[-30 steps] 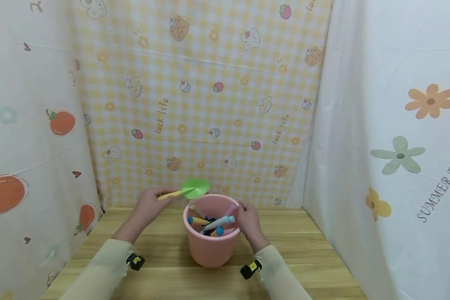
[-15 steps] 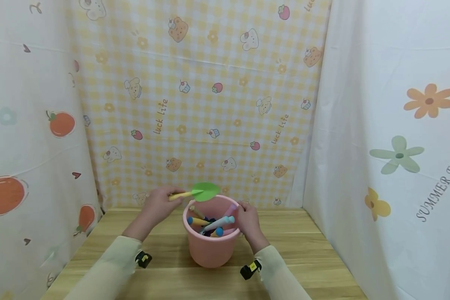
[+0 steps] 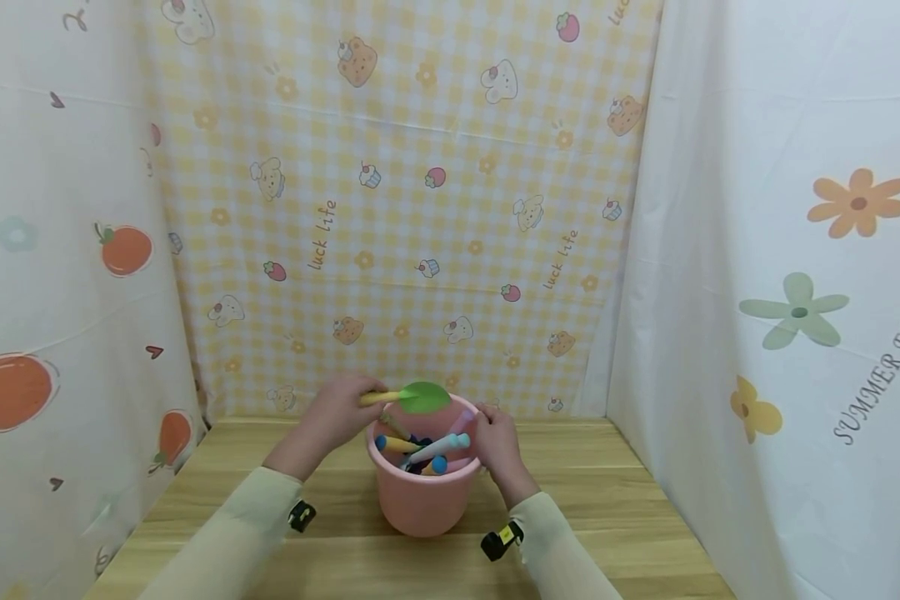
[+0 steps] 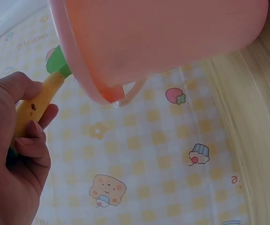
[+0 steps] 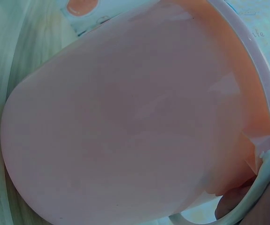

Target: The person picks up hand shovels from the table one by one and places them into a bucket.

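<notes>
In the head view, my left hand (image 3: 339,418) grips the yellow handle of a small garden trowel with a green blade (image 3: 424,398). That blade is level over the far part of a pink bucket's opening. In the left wrist view, thumb and curled fingers wrap the handle (image 4: 37,102), and the bucket rim partly hides the blade. My right hand (image 3: 497,439) pinches the right side of the rim of the upright bucket (image 3: 422,505). The right wrist view shows only part of that hand, beside the bucket's pale carrying handle (image 5: 259,185).
Inside the bucket lie several tools: a light blue handle (image 3: 441,447), yellow-orange handles with blue ends (image 3: 397,443), a purple handle (image 3: 462,420). The bucket stands on a wooden table (image 3: 570,508). A yellow checked cloth (image 3: 390,225) hangs behind; white printed cloths (image 3: 690,250) flank both sides.
My left hand has moved right and slightly down, carrying the trowel from the bucket's far left edge to over its opening. The right hand and bucket stay put.
</notes>
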`<state>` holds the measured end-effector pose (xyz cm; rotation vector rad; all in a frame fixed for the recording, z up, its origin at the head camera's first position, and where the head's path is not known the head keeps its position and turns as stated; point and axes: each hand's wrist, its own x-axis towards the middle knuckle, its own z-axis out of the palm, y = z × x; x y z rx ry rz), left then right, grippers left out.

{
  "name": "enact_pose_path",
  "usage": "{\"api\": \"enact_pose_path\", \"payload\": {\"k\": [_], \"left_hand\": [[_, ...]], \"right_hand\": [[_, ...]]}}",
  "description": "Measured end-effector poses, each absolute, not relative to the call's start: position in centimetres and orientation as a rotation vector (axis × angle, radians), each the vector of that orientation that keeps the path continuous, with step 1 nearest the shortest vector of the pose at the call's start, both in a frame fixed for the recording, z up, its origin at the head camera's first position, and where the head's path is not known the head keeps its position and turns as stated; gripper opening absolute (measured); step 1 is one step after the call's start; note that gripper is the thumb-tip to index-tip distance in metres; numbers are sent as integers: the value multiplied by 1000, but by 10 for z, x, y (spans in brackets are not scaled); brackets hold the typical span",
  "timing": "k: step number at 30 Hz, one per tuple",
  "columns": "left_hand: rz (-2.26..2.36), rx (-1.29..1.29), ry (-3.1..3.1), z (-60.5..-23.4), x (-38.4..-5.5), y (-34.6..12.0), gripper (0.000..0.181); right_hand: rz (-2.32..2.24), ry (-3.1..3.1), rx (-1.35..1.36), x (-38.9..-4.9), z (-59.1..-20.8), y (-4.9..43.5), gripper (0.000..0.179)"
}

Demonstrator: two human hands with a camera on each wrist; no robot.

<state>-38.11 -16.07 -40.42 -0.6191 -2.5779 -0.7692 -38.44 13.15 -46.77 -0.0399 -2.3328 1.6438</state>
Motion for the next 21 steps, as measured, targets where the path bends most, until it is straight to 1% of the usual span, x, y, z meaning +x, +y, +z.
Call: {"api": "enact_pose_path", "payload": {"k": [21], "left_hand": [[-300,-702,-2722,-409,-386,-121,23]], "right_hand": [[1633,-2324,-35,-384,-468,132,36]]}}
